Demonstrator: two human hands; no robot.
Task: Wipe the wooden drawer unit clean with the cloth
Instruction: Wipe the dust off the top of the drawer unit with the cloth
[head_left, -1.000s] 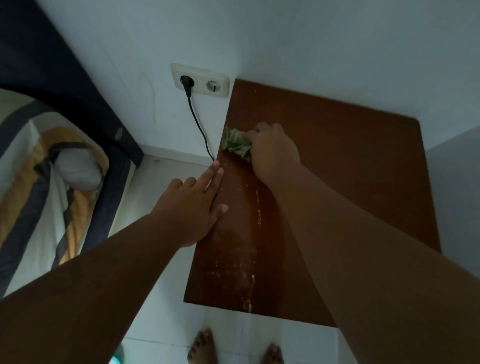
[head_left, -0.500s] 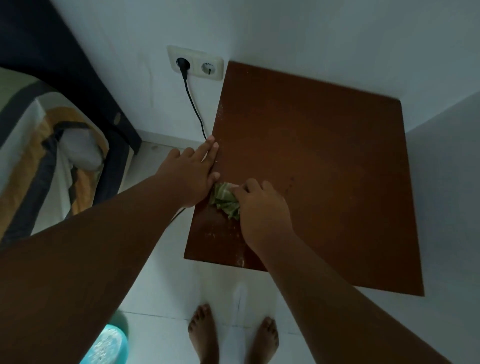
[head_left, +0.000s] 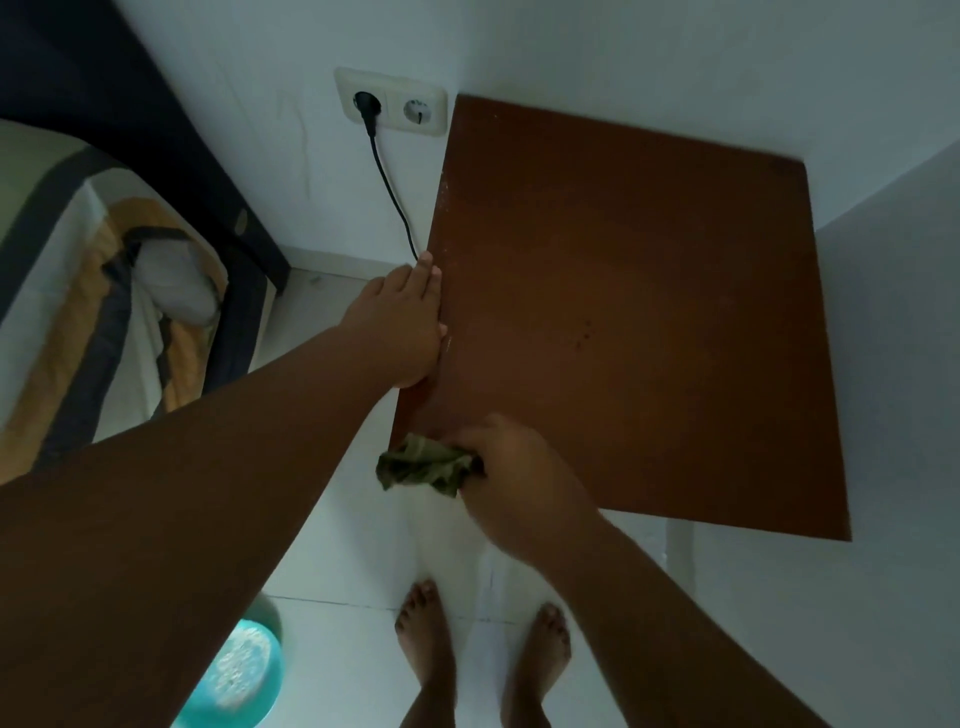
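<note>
With right hand (head_left: 511, 478) clenched on cloth (head_left: 423, 465) at lower-centre drawer unit (head_left: 623, 322) corner, left hand (head_left: 405, 327) flat, seemingly empty: stroke finishing; next, wipe unwiped top.

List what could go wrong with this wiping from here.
1. The cloth hangs past the front left corner of the drawer unit, so swept grit may land by the bare feet.
2. The left hand braces beside the plugged-in cable; a slip might snag it.
</note>
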